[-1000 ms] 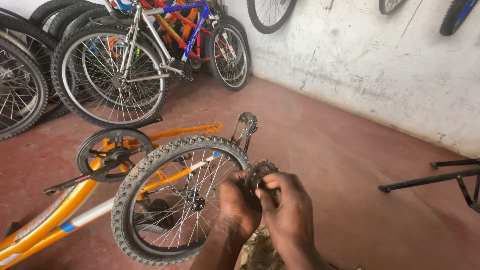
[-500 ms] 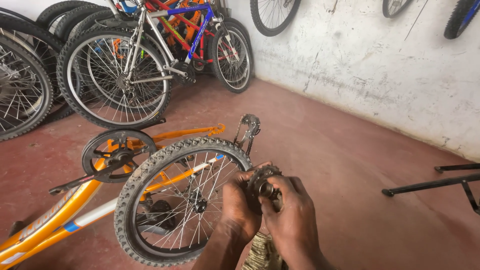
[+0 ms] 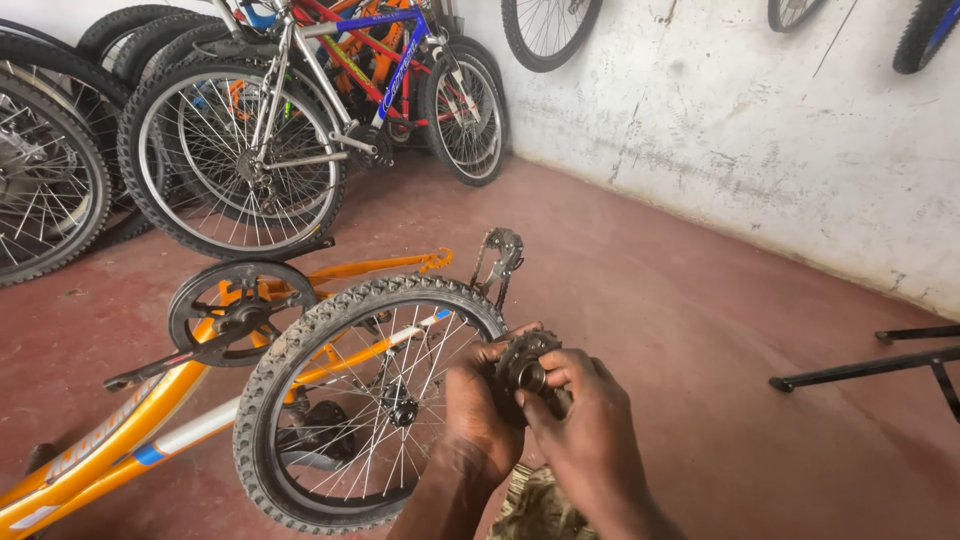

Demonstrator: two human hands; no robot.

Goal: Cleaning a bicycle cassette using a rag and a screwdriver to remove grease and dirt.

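Both hands hold a small dark toothed sprocket cluster (image 3: 525, 365) in front of me. My left hand (image 3: 478, 410) grips it from the left side; my right hand (image 3: 580, 420) pinches it from the right with thumb and fingers at its centre. Just left of the hands stands a spoked rear wheel (image 3: 345, 400) with a knobby tyre, part of an orange bicycle frame (image 3: 150, 420) lying upside down on the red floor. A black chainring with crank (image 3: 235, 305) and a derailleur (image 3: 500, 250) stick up from the frame.
Several bicycles (image 3: 290, 110) lean together at the back left against a stained white wall (image 3: 760, 150). Wheels (image 3: 548, 30) hang on the wall. A black metal stand (image 3: 880, 365) lies at the right. A patterned cloth (image 3: 540, 505) shows under my arms.
The hands have turned the sprocket cluster slightly and shifted their grip; the view has drifted a little to the left and down. The orange bicycle has not moved.
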